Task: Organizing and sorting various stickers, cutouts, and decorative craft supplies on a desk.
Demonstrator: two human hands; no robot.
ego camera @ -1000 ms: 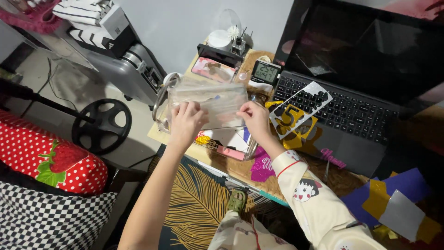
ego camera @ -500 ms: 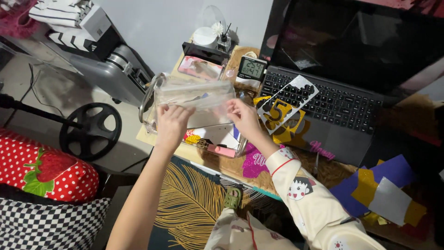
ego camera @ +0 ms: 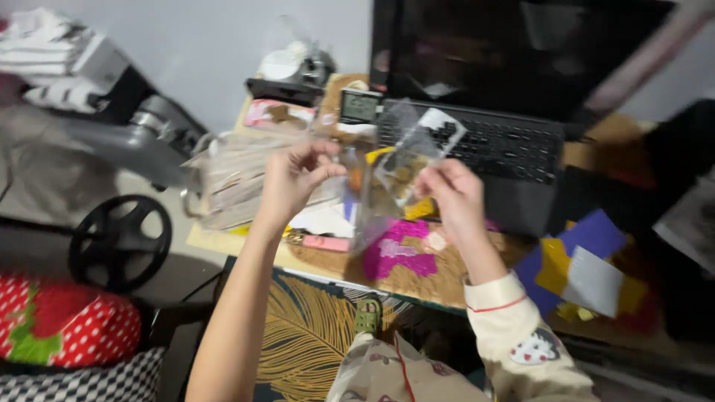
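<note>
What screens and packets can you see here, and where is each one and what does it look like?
Laptop screen: back of the desk, big dark rectangle, switched off.
Small clock: left of the laptop keyboard, little box with a grey display.
Clear packet: held up by the right hand over the keyboard, see-through, with gold bits inside.
Clear bags: a blurry pile at the desk's left edge, by the left hand.

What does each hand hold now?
Left hand: pinched shut on clear bags.
Right hand: shut on one clear bag.
</note>
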